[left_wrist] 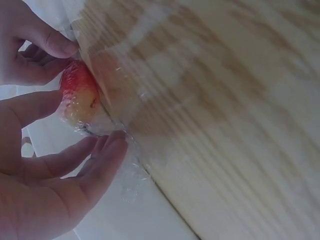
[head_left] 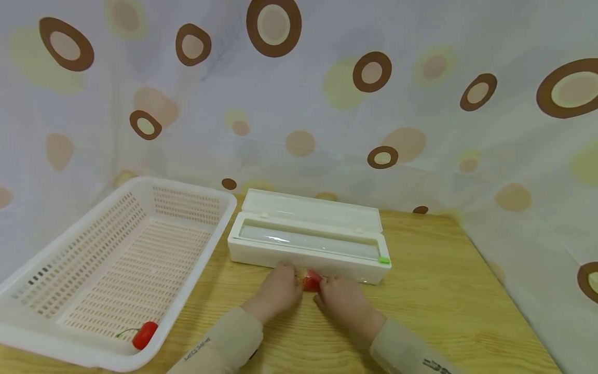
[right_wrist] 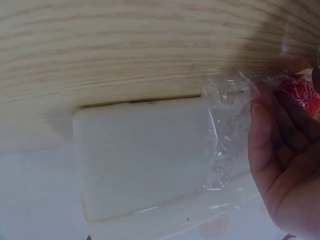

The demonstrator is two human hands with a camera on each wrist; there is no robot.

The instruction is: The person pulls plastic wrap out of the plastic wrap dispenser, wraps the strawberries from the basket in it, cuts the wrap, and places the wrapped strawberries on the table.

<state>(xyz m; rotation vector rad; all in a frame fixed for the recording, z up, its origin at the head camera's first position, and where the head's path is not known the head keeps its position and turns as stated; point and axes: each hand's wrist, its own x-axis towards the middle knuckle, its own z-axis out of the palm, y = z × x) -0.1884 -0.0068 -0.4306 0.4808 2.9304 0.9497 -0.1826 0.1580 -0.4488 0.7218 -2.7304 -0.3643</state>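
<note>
A small red-and-yellow fruit point(left_wrist: 82, 95), round like an apple, lies on the table in clear cling film point(right_wrist: 220, 135), by the front wall of a white box point(head_left: 303, 259). On its left side my left hand point(head_left: 279, 291) holds it, the thumb against the fruit and the fingers curled at the film around its other end. My right hand point(head_left: 343, 301) pinches the film at the fruit's right side. Loose crumpled film spreads past both hands onto the table and the box. Inside the box, lid raised, lies a roll of film point(head_left: 308, 241).
To the left stands a white slotted basket point(head_left: 205, 270) with one red, green-stemmed fruit point(head_left: 145, 335) in its near corner. A green slider point(head_left: 384, 260) sits at the box's right end. Behind the wooden table point(head_left: 448, 291) hangs a patterned curtain point(head_left: 299, 104).
</note>
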